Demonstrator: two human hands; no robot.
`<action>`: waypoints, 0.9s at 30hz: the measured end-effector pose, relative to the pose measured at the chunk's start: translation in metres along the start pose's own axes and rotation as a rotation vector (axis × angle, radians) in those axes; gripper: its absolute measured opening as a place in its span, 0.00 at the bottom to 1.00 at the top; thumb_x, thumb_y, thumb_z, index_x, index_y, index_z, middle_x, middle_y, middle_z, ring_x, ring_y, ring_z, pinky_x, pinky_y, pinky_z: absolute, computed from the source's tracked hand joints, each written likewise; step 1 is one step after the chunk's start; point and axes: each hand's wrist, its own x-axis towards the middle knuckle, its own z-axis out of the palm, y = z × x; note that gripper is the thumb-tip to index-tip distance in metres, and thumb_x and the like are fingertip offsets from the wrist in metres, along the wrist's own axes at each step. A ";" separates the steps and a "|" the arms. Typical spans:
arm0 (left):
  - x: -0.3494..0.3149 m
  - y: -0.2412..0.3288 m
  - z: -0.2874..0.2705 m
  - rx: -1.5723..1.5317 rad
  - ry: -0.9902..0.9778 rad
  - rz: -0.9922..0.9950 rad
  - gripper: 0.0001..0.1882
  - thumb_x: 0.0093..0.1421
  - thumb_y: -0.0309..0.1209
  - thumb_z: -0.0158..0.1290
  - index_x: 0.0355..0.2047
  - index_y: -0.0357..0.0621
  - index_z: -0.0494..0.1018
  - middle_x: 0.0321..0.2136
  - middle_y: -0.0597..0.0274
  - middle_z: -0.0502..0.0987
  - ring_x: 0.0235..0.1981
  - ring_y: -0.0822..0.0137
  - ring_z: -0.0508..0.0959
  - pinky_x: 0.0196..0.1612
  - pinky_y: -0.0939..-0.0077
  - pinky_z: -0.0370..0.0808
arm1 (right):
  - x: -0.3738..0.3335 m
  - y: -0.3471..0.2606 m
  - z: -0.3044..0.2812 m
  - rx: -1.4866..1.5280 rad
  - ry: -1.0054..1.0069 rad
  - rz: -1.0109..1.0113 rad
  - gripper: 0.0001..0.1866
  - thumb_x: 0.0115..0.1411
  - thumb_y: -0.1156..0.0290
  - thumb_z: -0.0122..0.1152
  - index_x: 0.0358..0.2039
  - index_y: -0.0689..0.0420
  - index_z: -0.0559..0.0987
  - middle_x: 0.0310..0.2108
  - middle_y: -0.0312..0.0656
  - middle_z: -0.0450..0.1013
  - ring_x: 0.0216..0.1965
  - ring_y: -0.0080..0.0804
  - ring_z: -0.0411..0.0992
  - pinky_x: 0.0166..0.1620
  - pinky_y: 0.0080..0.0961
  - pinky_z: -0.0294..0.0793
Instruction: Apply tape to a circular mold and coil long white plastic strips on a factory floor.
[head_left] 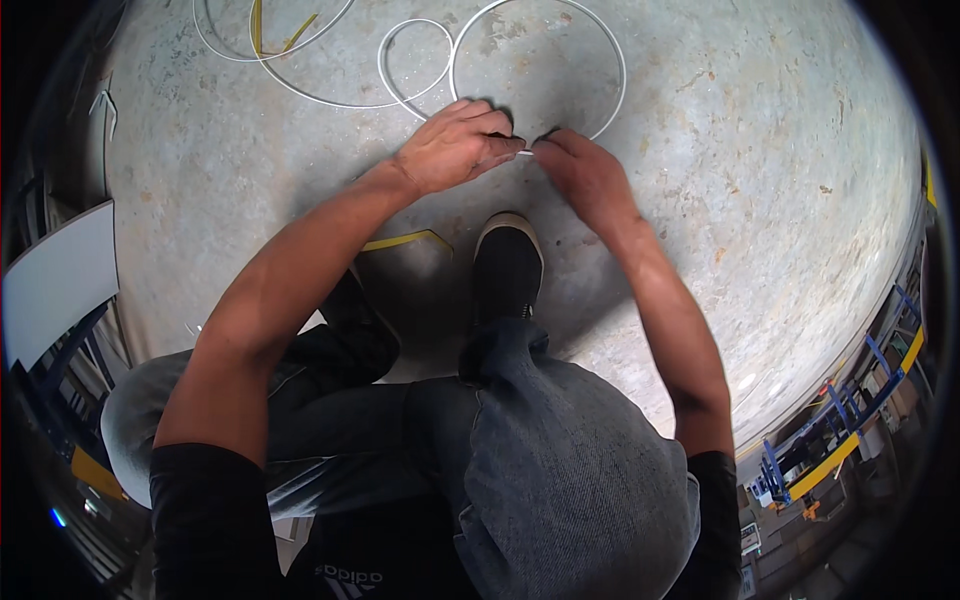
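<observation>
A thin white cable [622, 85] lies in loose loops on the concrete floor, running off past the top edge. My left hand [462, 146] pinches it between thumb and forefinger, just in front of my shoe. Close on the right, my right hand [583, 175] has its fingers closed on the same cable. A short white piece of it shows between the two sets of fingertips. Whether the cable's end is in my fingers is hidden.
Yellow strips [405, 241] lie by my dark shoe [508, 262], with another yellow strip [258, 28] at the upper left. A white panel [60, 280] stands at the left. Blue and yellow racks [825, 465] line the right side.
</observation>
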 end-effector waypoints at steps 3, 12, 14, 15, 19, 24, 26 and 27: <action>0.001 -0.013 -0.015 0.166 -0.053 0.162 0.14 0.64 0.35 0.61 0.49 0.53 0.86 0.38 0.70 0.76 0.45 0.66 0.77 0.51 0.68 0.76 | -0.007 0.033 -0.039 -0.448 -0.025 -0.375 0.15 0.68 0.71 0.58 0.53 0.54 0.82 0.53 0.46 0.78 0.54 0.47 0.77 0.56 0.39 0.79; 0.011 -0.014 -0.009 0.228 0.049 0.126 0.11 0.65 0.33 0.60 0.46 0.55 0.87 0.38 0.71 0.78 0.45 0.65 0.78 0.51 0.68 0.77 | 0.036 0.028 -0.081 -0.769 0.235 -0.491 0.17 0.64 0.72 0.59 0.53 0.49 0.83 0.53 0.43 0.78 0.50 0.47 0.76 0.50 0.42 0.79; 0.010 -0.007 -0.007 0.136 0.012 -0.024 0.11 0.64 0.33 0.61 0.45 0.55 0.87 0.38 0.70 0.78 0.44 0.64 0.78 0.50 0.67 0.76 | 0.016 -0.001 -0.027 -0.613 0.027 -0.500 0.24 0.61 0.70 0.65 0.60 0.50 0.79 0.54 0.42 0.77 0.54 0.47 0.76 0.54 0.43 0.77; 0.010 -0.007 -0.008 0.133 0.011 -0.022 0.11 0.64 0.33 0.61 0.45 0.55 0.87 0.38 0.70 0.78 0.44 0.64 0.78 0.50 0.67 0.76 | 0.016 -0.005 -0.009 -0.613 0.026 -0.496 0.24 0.61 0.70 0.65 0.60 0.50 0.79 0.54 0.42 0.77 0.54 0.47 0.76 0.54 0.43 0.77; 0.019 -0.012 -0.013 0.101 -0.027 0.062 0.11 0.66 0.36 0.60 0.46 0.55 0.87 0.38 0.70 0.78 0.45 0.64 0.77 0.52 0.66 0.74 | 0.012 0.025 0.012 -0.314 0.189 -0.258 0.10 0.66 0.69 0.63 0.47 0.53 0.81 0.46 0.42 0.78 0.46 0.49 0.77 0.46 0.41 0.80; 0.013 -0.028 -0.032 0.170 -0.115 0.127 0.12 0.67 0.40 0.60 0.47 0.55 0.87 0.40 0.70 0.80 0.48 0.65 0.78 0.57 0.67 0.73 | -0.001 0.054 -0.042 -0.640 0.097 -0.612 0.16 0.58 0.73 0.60 0.48 0.52 0.82 0.48 0.37 0.77 0.48 0.41 0.76 0.51 0.37 0.78; 0.015 -0.029 -0.038 0.172 -0.138 0.104 0.10 0.66 0.38 0.61 0.45 0.54 0.87 0.41 0.70 0.80 0.49 0.65 0.78 0.59 0.66 0.73 | -0.011 0.079 -0.086 -0.811 0.021 -0.532 0.17 0.61 0.72 0.60 0.52 0.52 0.82 0.53 0.38 0.78 0.52 0.41 0.76 0.53 0.37 0.77; 0.021 -0.023 -0.041 0.165 -0.144 0.099 0.11 0.66 0.37 0.62 0.44 0.51 0.87 0.40 0.69 0.81 0.47 0.63 0.79 0.57 0.65 0.73 | -0.016 0.083 -0.105 -0.871 0.024 -0.501 0.18 0.61 0.73 0.60 0.52 0.52 0.82 0.54 0.38 0.78 0.53 0.40 0.76 0.54 0.37 0.77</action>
